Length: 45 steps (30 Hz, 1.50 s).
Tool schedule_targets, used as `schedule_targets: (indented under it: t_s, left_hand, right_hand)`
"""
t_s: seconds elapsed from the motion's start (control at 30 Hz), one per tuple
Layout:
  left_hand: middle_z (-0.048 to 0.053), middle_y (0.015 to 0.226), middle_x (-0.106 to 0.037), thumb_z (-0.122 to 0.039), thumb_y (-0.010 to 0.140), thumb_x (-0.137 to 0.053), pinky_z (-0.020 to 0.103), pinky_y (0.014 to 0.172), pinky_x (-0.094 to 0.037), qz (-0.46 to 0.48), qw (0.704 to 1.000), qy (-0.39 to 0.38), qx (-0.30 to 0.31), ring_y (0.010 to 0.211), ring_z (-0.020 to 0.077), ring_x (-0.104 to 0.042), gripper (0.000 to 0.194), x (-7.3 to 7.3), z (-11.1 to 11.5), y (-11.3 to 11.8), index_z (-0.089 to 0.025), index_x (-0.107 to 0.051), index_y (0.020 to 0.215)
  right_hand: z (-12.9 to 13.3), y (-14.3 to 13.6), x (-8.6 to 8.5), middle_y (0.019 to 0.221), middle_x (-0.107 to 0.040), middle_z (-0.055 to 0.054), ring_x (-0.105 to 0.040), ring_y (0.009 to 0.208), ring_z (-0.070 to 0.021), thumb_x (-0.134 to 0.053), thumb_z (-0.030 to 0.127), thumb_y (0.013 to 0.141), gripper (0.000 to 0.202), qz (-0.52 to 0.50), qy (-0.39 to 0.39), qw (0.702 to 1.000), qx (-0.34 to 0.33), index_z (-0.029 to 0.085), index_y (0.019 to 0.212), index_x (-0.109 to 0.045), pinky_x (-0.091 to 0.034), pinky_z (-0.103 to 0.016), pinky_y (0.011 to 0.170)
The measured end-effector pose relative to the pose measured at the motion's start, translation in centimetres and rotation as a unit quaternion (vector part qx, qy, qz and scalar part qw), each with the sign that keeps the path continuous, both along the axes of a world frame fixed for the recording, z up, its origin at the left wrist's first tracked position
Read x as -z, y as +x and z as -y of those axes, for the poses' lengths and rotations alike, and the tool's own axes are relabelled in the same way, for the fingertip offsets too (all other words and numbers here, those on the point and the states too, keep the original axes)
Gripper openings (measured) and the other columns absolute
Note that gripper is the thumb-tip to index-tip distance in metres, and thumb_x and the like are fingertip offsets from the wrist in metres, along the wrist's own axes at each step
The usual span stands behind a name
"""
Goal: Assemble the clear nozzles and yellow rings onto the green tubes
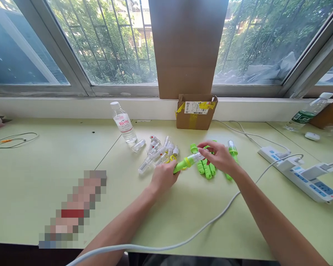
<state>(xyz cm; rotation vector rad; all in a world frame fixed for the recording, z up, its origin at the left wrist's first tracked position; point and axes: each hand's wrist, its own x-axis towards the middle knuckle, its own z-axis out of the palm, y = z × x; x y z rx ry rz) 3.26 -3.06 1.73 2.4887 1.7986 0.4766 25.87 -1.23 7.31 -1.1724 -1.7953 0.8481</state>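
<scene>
Going from left to right, a transparent plastic bottle with white cap and red-and-white label (124, 123) stands on the pale green table (22, 207). Just before it lies a heap of clear plastic tubes with white caps (157, 155). Next comes the left hand (164, 177), whose fingers are curled closed around the green end of a slim green-and-clear plastic tube with a yellow ring (188, 161). This tube is held above the table, between the clear heap and a pile of bright green plastic pieces (207, 168). The right hand (217, 154) has its thumb and fingers bent together at the clear end; some fingertips are hidden, so how firmly they pinch I cannot tell. Farther right are a second green-and-clear tube (232, 148), lying apart, and a white power strip with blue sockets (296, 175).

In my judgement, the smooth clear end could slip from the right fingers if they press unevenly, and a sudden twist could turn the green end inside the left hand. A thick white cable (208, 223) crosses near both forearms; if an arm pulls it, it might drag and disturb the work.

The long axis of the held tube runs slantwise: the green end points left and toward the person, the clear end points right and toward the window.
</scene>
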Motion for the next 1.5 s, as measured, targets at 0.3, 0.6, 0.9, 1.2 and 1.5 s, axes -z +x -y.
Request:
schedule_targets:
  t_s: [0.3,0.6,0.9,1.2,1.5]
  left_hand:
    - [0.005,0.072,-0.068,-0.032,0.089,-0.048,0.03,0.052,-0.027,-0.086,0.996,0.004,0.037,0.064,0.0206,-0.063,0.018,0.0,-0.2,-0.5,-0.02,-0.06,0.084]
    - [0.004,0.073,-0.068,-0.03,0.088,-0.049,0.03,0.05,-0.024,-0.105,0.992,0.046,0.056,0.063,0.0205,-0.063,0.014,-0.5,-0.3,-0.9,-0.019,-0.059,0.088]
    - [0.005,0.073,-0.068,-0.026,0.088,-0.047,0.03,0.05,-0.027,-0.11,0.99,0.059,0.059,0.063,0.0195,-0.063,0.014,0.1,-0.7,-1.4,-0.02,-0.059,0.086]
    - [0.006,0.074,-0.068,-0.025,0.094,-0.037,0.029,0.054,-0.03,-0.105,0.986,0.111,0.063,0.066,0.0191,-0.063,0.027,-0.6,-0.3,-1.3,-0.02,-0.062,0.089]
    - [0.004,0.071,-0.067,-0.021,0.084,-0.047,0.029,0.054,-0.031,-0.095,0.992,0.06,0.054,0.066,0.0198,-0.063,0.015,-1.3,-1.0,-2.1,-0.021,-0.062,0.088]
  right_hand:
    - [1.1,1.0,2.7,0.061,-0.061,-0.001,-0.051,0.046,-0.0112,-0.068,0.046,0.078,0.033,-0.071,-0.035,0.996,0.043,0.017,0.094,-0.07,-0.04,-0.023,0.04]
    - [2.0,0.8,2.1,0.085,-0.061,-0.005,-0.055,0.064,-0.014,-0.066,0.043,0.081,0.03,-0.078,0.003,0.997,0.005,0.02,0.1,-0.069,-0.046,-0.024,0.048]
    - [1.8,-0.2,3.2,0.077,-0.058,-0.004,-0.049,0.059,-0.0143,-0.05,0.035,0.092,0.025,0.023,0.104,0.994,0.028,0.018,0.096,-0.067,-0.039,-0.028,0.052]
    - [2.5,-1.9,4.1,0.05,-0.047,0.002,-0.041,0.043,-0.0139,-0.029,0.033,0.098,0.038,0.128,0.124,0.974,0.143,0.021,0.073,-0.055,-0.03,-0.028,0.048]
    - [2.7,-0.9,4.1,0.093,-0.065,-0.009,-0.058,0.067,-0.0166,-0.046,0.031,0.092,0.022,0.16,0.261,0.95,0.06,0.019,0.104,-0.06,-0.042,-0.027,0.056]
